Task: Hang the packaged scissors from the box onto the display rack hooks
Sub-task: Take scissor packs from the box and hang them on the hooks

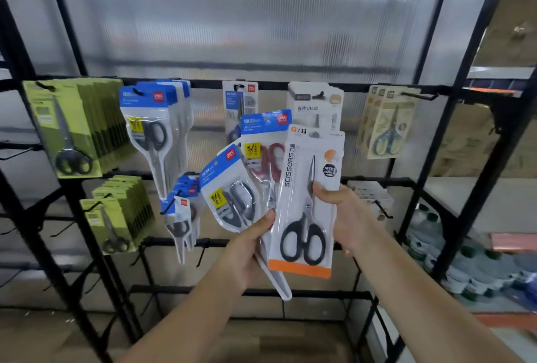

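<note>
Behind the frame, a ribbed translucent panel; far right, stacked brown cardboard boxes; low right, shrink-wrapped water bottles beside a pink package; underfoot, tiled floor.

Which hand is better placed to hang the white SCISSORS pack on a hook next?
Probably the right hand: it alone pinches the SCISSORS pack, nearest the matching white packs. The left hand holds the blue-topped packs.

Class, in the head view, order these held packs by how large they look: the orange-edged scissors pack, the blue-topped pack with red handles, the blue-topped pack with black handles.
1. Orange-edged scissors pack: largest, also frontmost.
2 and 3. Red-handled pack and black-handled pack: overlapped, unsure.
</note>
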Demonstrator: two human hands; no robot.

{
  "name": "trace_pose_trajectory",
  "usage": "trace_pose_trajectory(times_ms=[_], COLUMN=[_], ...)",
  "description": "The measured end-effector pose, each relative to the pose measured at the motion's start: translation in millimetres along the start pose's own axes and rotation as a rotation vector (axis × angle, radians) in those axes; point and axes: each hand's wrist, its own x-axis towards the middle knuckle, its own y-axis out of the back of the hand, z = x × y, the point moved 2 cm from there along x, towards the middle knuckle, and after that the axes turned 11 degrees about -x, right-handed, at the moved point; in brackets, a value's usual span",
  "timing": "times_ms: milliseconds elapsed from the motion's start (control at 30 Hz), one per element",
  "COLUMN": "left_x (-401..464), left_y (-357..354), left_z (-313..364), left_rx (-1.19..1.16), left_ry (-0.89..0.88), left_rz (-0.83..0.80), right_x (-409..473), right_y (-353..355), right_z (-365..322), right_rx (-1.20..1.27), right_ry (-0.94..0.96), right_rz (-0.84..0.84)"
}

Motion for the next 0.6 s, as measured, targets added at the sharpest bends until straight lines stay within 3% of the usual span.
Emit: trace_pose_trajectory(times_ms=[367, 433, 500, 600], left_x=[10, 12, 15, 18], left_y=[34, 41, 46, 51], left_z=[-13, -18, -23, -30], left_rx=[0.059, 0.05, 0.047, 0.018], left_ry=[-0.023, -0.028, -0.016, 0.015], left_rz=[0.172, 0.216, 0.246, 0.269], right_x=[-14, -20, -23, -29], right_y=[108, 133, 156, 182], right_z=[43, 51, 61, 71], right_rx=[-0.102, -0.131, -0.22, -0.433], right_ry=[-0.021, 0.055, 0.143, 0.083], right_rz=[0.377, 0.427, 0.478, 0.721])
